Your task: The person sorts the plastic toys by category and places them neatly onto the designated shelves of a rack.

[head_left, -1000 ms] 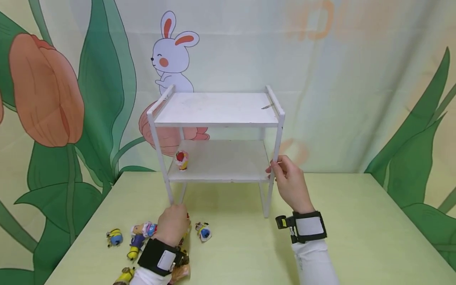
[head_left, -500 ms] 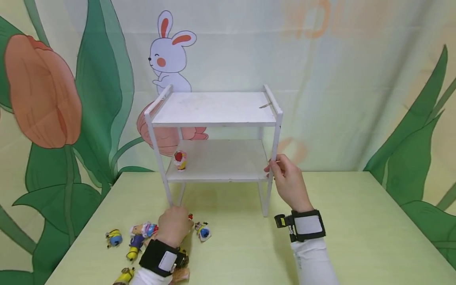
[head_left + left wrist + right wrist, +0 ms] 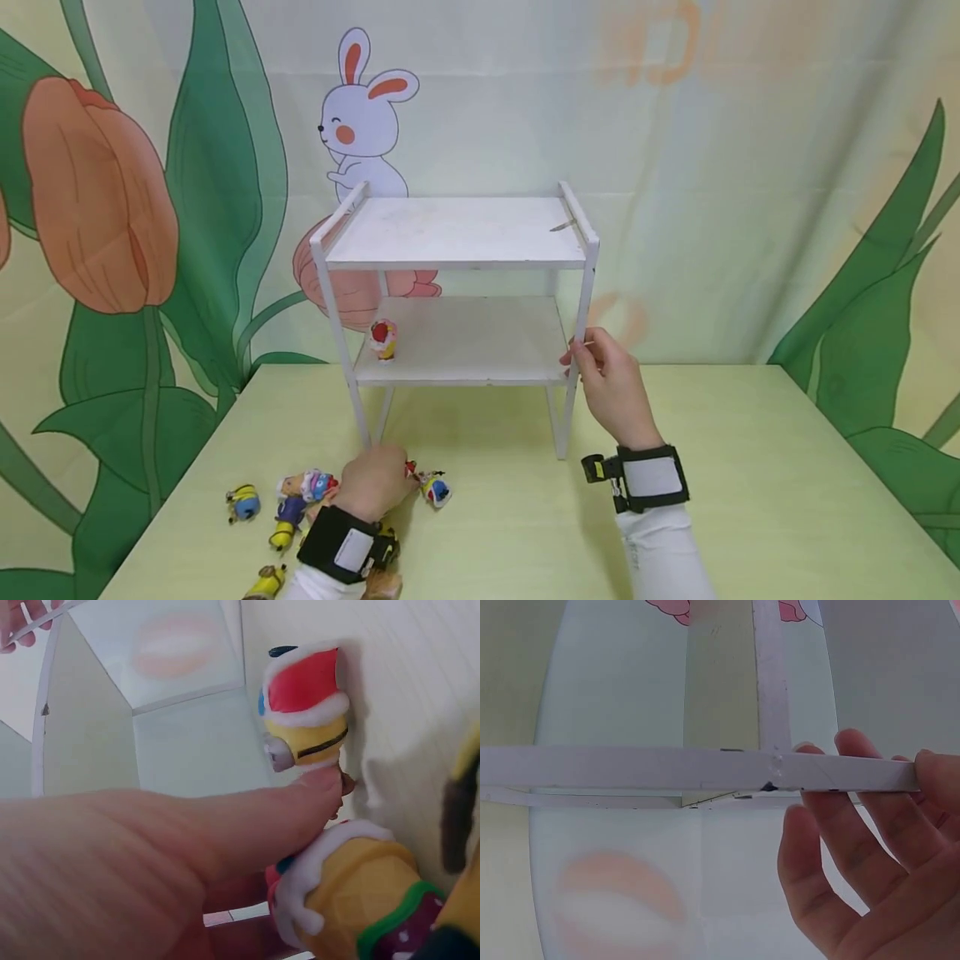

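A white two-tier shelf (image 3: 457,233) stands on the table. My right hand (image 3: 613,387) grips its front right leg, with fingers (image 3: 889,825) curled behind the bar. Left of the shelf's front, my left hand (image 3: 375,483) curls low over the toys. Its thumb (image 3: 285,802) lies across an ice cream cone toy (image 3: 360,877), the fingers on the cone's other side. A minion figurine in a red-and-white outfit (image 3: 304,690) lies just beyond the thumb tip, which overlaps its end in the left wrist view. Much of the cone is hidden in the head view.
A cherry-topped sundae toy (image 3: 383,340) stands on the lower tier at left. Left of my left hand lie a blue-and-yellow minion toy (image 3: 243,503), another minion (image 3: 285,525) and a further yellow one (image 3: 266,582) near the front. A printed curtain (image 3: 720,208) hangs behind.
My left hand has moved slightly right and toward me, the cone toy's red tip moving along. The minion beside it has shifted right and turned. My right hand stays on the shelf leg.
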A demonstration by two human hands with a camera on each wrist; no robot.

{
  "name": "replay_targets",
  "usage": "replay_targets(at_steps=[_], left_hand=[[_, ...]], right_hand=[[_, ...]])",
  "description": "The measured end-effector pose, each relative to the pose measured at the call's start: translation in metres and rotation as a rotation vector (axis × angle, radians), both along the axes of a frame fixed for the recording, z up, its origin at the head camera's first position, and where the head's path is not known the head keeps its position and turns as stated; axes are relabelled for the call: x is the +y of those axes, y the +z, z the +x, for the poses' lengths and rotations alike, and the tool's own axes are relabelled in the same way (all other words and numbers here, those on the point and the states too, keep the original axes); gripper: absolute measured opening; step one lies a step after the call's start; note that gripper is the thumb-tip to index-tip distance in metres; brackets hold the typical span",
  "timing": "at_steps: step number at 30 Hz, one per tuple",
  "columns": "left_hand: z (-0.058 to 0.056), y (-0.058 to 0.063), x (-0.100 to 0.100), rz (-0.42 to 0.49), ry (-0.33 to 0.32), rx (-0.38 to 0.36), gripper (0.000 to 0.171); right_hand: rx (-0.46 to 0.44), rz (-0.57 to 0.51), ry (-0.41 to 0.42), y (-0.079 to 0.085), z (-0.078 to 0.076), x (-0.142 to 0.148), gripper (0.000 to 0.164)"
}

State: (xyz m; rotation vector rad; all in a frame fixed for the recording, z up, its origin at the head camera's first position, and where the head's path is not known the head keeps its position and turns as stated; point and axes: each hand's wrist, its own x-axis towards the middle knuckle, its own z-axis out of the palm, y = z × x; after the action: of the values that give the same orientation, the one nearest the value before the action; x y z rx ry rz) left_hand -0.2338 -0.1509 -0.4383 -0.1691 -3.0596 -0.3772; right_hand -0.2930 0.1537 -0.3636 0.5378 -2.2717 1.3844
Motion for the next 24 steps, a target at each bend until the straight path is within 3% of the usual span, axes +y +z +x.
replay_targets(at_steps=[11,18,24], left_hand=[[0.001,0.007,-0.006,0.046,-0.02,-0.141,0.025],[0.002,0.01,-0.006,0.067,-0.021,-0.133,0.025],[0.006,0.02,-0.009,0.12,-0.014,-0.103,0.022]], right_hand=[[-0.003,0.006,0.007,0.002,0.0,-0.002,0.021],[-0.01,0.004,0.001,0.002,0.001,-0.001,0.02],[-0.002,0.012,-0.006,0.002,0.002,0.0,0.019]])
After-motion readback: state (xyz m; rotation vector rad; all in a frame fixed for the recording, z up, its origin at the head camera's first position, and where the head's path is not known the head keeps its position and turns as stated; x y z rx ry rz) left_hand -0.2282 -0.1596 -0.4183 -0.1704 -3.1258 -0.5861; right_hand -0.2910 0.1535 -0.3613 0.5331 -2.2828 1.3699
